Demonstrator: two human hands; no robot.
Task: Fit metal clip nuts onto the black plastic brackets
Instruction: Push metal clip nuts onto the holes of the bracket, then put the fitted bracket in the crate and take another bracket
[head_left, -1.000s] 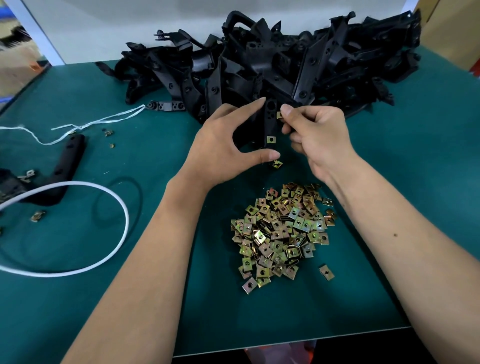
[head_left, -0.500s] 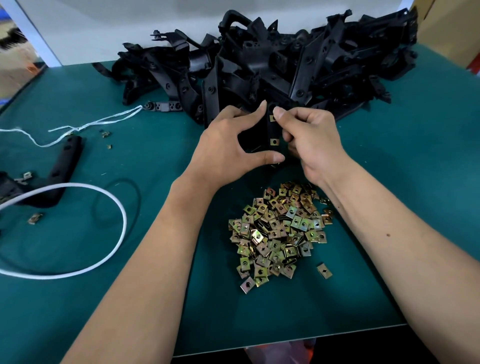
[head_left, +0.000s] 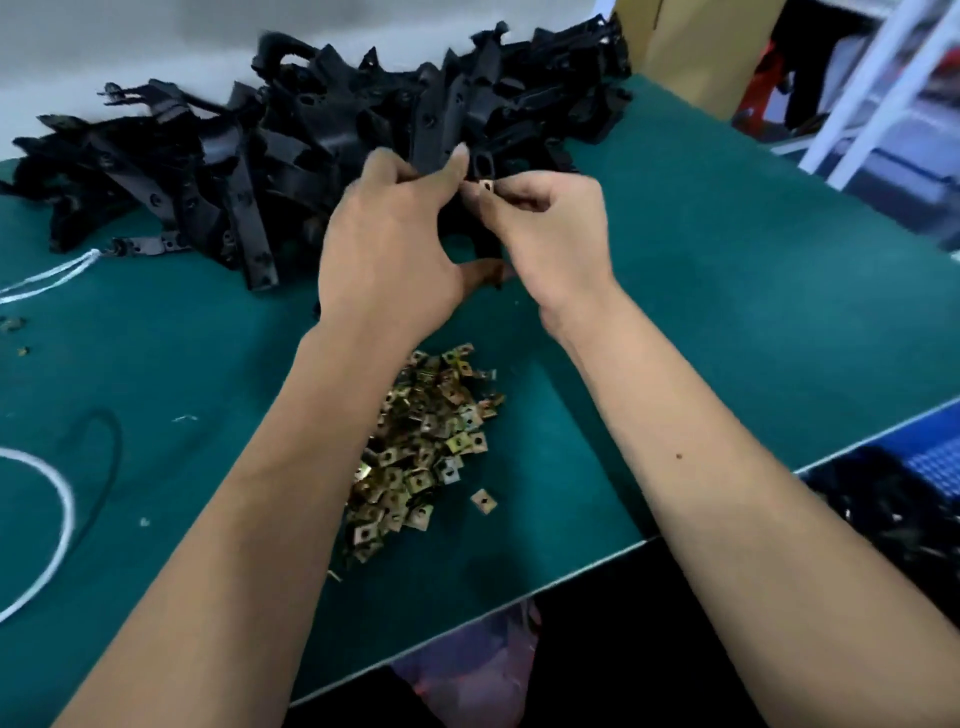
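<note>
While the left hand (head_left: 387, 244) gripped the black bracket (head_left: 484, 165) upright before the bracket pile (head_left: 291, 156), the right hand (head_left: 545, 228) pinched a clip nut (head_left: 487, 185) against its edge, likely needing a firm seating push.

— Where do the small square brass-coloured metal clip nuts (head_left: 423, 447) lie?

— In a loose heap on the worktop, near its front edge, each with a hole in its middle. One stray nut (head_left: 483, 502) lies flat just to the right of that heap.

— And the black plastic brackets (head_left: 291, 156)?

— A big tangled pile of long black arms with round holes, well beyond the heap, at the far side.

— Any being worked on?

— One narrow black bracket (head_left: 484, 162) stands about upright between heap and pile, with a single clip nut (head_left: 486, 185) at its slotted upper end; motion blur hides how far the nut is seated.
</note>
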